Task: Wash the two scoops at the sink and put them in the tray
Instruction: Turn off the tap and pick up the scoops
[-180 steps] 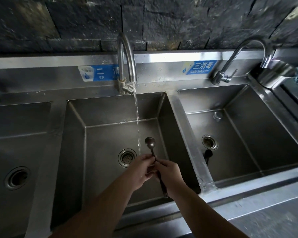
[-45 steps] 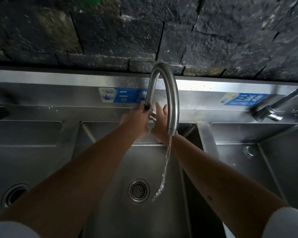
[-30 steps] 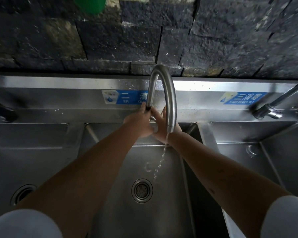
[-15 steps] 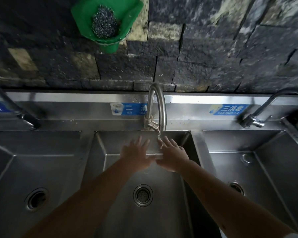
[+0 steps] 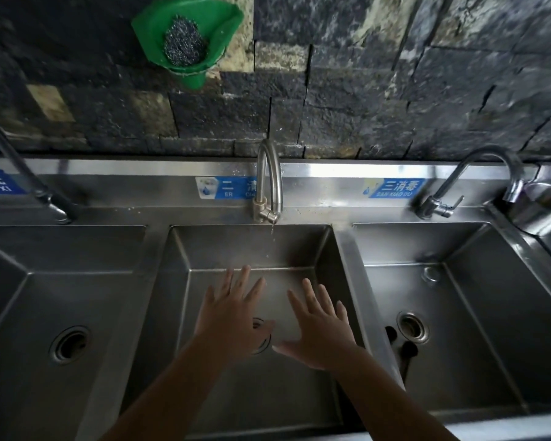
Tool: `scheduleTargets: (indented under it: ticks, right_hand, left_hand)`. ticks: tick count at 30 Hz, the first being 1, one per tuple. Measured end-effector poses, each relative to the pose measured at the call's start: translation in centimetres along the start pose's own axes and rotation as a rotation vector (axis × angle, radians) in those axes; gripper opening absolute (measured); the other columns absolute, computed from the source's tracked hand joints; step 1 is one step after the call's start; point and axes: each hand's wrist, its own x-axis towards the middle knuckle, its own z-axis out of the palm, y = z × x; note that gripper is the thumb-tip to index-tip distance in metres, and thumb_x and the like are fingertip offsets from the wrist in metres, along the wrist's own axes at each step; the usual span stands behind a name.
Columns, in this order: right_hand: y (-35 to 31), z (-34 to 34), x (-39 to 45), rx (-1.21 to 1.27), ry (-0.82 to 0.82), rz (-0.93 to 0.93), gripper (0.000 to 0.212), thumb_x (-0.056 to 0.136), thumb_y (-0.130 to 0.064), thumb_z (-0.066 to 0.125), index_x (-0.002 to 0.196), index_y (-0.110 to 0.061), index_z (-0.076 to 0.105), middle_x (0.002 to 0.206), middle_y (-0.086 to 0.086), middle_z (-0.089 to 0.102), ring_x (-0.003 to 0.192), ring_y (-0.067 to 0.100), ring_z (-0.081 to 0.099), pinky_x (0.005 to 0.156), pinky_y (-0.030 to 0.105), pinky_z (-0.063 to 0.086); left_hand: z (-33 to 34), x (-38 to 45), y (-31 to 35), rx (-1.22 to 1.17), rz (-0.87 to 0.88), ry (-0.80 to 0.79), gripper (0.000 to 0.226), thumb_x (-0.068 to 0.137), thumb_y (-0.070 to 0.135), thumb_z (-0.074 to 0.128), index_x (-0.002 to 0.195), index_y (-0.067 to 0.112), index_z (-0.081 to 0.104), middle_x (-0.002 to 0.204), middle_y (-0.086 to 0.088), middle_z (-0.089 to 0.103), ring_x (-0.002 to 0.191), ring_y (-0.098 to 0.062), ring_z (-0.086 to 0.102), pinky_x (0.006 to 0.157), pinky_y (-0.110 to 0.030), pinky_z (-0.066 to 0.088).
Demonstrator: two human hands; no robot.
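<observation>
My left hand (image 5: 233, 316) and my right hand (image 5: 320, 329) hover over the middle sink basin (image 5: 185, 249), palms down, fingers spread, holding nothing. Two dark scoops (image 5: 400, 343) lie in the right basin (image 5: 477, 281), just left of its drain (image 5: 412, 326). Their round heads point away from me and their handles run toward the near wall. My right hand is a short way left of them, across the divider. The middle faucet (image 5: 269, 186) lets only a few drops fall.
A left basin (image 5: 29, 281) with its own drain and faucet (image 5: 29, 183) lies beside the middle one. A third faucet (image 5: 477, 179) stands behind the right basin. A green holder with steel wool (image 5: 185, 43) hangs on the dark stone wall. A steel container (image 5: 541, 208) sits far right.
My hands left the faucet base and drew back toward me over the basin, spreading apart. The stream shrank to drips. The view pulled back, showing both scoops in the right basin.
</observation>
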Motion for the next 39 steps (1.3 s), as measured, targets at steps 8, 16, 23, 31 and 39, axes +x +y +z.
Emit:
scheduleTargets:
  ticks: [8,16,23,31,39]
  right_hand:
    - [1.6,1.1,-3.7,0.004,-0.026,0.023,0.11,0.061,-0.093,0.031,0.15,-0.043,-0.012,0.158,-0.005,-0.032,0.144,0.026,-0.029,0.114,0.055,-0.01]
    - [4.9,-0.1,-4.4,0.011,-0.008,0.088,0.112,0.064,-0.095,0.027,0.152,-0.037,-0.011,0.161,0.001,-0.028,0.147,0.028,-0.025,0.115,0.058,-0.006]
    - [11.7,-0.4,-5.8,0.103,-0.057,0.163,0.109,0.071,-0.086,0.035,0.151,-0.032,-0.016,0.163,0.006,-0.021,0.148,0.034,-0.018,0.115,0.059,-0.005]
    - [23.0,2.4,-7.2,0.21,-0.134,0.371,0.094,0.084,-0.071,0.042,0.153,-0.031,-0.007,0.165,0.006,-0.015,0.15,0.032,-0.009,0.117,0.057,0.005]
    - [33.5,7.7,-5.5,0.354,-0.196,0.597,0.064,0.078,-0.055,0.041,0.136,-0.03,0.027,0.16,0.008,0.02,0.144,0.035,0.026,0.109,0.057,0.03]
  left_hand:
    - [0.6,-2.7,2.3,-0.096,-0.04,-0.034,0.09,0.075,0.08,0.021,0.152,0.038,0.002,0.163,0.002,-0.013,0.149,-0.024,-0.013,0.117,-0.053,0.003]
    - [1.6,-1.4,5.3,-0.084,0.019,-0.082,0.092,0.075,0.081,0.026,0.152,0.036,0.006,0.165,-0.004,-0.007,0.15,-0.027,-0.008,0.117,-0.054,0.008]
    - [2.7,2.3,12.4,-0.118,0.112,-0.115,0.092,0.073,0.084,0.024,0.151,0.04,0.003,0.164,-0.004,-0.009,0.149,-0.028,-0.01,0.116,-0.055,0.01]
    - [6.5,7.5,24.5,-0.218,0.266,-0.242,0.091,0.074,0.078,0.029,0.151,0.036,0.006,0.165,-0.004,-0.001,0.15,-0.028,-0.001,0.117,-0.05,0.016]
    - [16.4,13.6,36.1,-0.506,0.134,-0.595,0.077,0.086,0.052,0.049,0.152,0.022,0.021,0.16,-0.01,0.022,0.148,-0.027,0.018,0.118,-0.045,0.022]
